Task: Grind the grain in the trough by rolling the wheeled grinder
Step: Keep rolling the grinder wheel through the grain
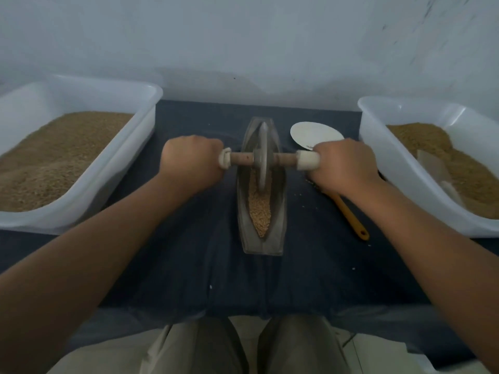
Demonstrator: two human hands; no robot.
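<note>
A boat-shaped grey trough [279, 220] lies lengthwise on the dark cloth in the middle. Tan grain [259, 209] fills its groove on the near side. The wheeled grinder [262, 157], a grey disc on a wooden axle, stands upright in the trough's far half. My left hand [190, 160] is closed around the axle's left handle. My right hand [344, 163] grips the right handle, which is wrapped in white. Both fists sit level, one on each side of the trough.
A white tub [147, 125] heaped with grain stands at the left. Another white tub [378, 147] with grain and a scoop is at the right. A white dish [310, 132] and an orange-handled tool [351, 214] lie right of the trough. My knees show below the table edge.
</note>
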